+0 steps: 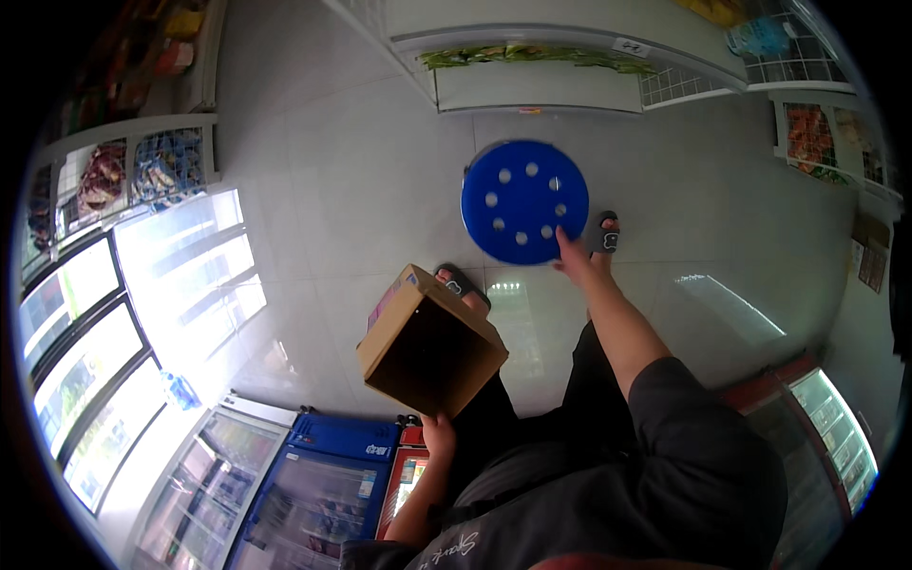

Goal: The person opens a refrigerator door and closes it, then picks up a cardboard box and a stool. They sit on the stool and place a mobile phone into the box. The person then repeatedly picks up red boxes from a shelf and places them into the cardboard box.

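My left hand (439, 433) grips the near edge of a brown cardboard box (476, 329). The box is tilted with its open, dark side towards me, and no contents can be made out inside. Pink and blue print shows on one outer side. My right hand (574, 259) holds the rim of a round blue stool (526, 203), thumb on top beside one of the holes ringing the seat. The stool's legs are hidden beneath the seat, so I cannot tell whether it touches the floor.
Grey tiles (342, 178) cover the floor. Ahead stands a white shelf unit (538, 89) with green packets. Wire racks (167, 160) of bagged goods line the left, near bright windows (92, 356). Glass-door fridges (313, 484) stand behind on the left, and another lit fridge (830, 427) behind right.
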### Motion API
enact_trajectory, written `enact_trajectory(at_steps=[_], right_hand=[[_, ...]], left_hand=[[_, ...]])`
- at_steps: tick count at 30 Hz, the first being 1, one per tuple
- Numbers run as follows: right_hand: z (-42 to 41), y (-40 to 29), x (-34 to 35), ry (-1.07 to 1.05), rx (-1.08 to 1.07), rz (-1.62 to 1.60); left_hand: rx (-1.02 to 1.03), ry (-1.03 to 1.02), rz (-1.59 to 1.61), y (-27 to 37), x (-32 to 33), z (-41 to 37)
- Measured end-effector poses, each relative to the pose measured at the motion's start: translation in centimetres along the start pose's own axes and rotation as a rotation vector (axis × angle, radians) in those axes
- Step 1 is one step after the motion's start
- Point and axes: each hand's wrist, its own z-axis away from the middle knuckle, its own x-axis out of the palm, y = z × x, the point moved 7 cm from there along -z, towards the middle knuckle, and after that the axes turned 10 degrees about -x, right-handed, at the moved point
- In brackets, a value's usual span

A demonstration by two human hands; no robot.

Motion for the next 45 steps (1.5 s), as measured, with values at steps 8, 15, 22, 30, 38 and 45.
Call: enact_trajectory(at_steps=[8, 15, 22, 30, 38, 45], right_hand=[[10.9, -1.5, -7.8, -0.1, -0.033, 0.672], [7.3, -5.2, -8.9, -0.002, -0.675, 1.244], [2.8, -10.4, -5.0, -0.197, -0.608, 0.962], [4.4, -14.7, 1.2, -0.564, -0.566, 0.14], [3.3, -18.0, 1.1, -0.276, -0.531, 0.156], [-6.4, -12.9, 1.6, -0.179, -0.49, 0.058]], left_hand=[[-0.106, 0.029, 0.151, -3.3, 1.2, -5.1], [-0.062, 0.11, 0.357, 4.4, 0.6, -4.9], [0.161, 0.248, 0.239, 17.1, 0.8, -7.0], [0.428, 0.092, 0.038, 28.3, 5.6, -9.8], [0.464, 0.072, -0.103, 36.7, 11.6, -13.5], [0.5, 0.06, -0.256, 40.8, 16.4, -19.5]])
